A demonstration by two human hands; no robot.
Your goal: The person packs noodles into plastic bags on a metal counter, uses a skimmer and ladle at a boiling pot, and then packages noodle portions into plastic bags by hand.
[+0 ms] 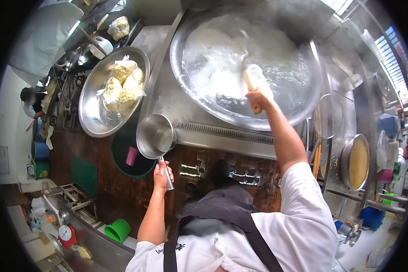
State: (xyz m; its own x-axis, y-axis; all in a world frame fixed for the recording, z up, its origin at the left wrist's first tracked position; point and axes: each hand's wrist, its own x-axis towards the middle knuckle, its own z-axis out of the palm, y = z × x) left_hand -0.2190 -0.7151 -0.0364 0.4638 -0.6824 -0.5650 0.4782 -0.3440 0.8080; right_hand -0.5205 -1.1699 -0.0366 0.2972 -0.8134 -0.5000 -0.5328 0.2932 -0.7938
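Observation:
My left hand [161,176] is closed around the handle of a metal saucepan [145,136], held over the floor in front of the stove with a little cloudy liquid in it. My right hand [259,99] grips the thick wooden handle of a wooden-handled tool [250,78]. Its far end reaches into a very large wok [184,86] of steaming, bubbling water; steam and glare hide the head. Left of the wok, a wide steel basin [91,115] carries several clear plastic bags of pale yellow noodles [122,86].
Below the saucepan stands a dark tub [118,154] with a pink cup [132,156]. A round pan of yellowish food [358,163] is at the right. Behind me are a green bucket [118,230] and a red scale [66,235]. Another person [31,102] stands far left.

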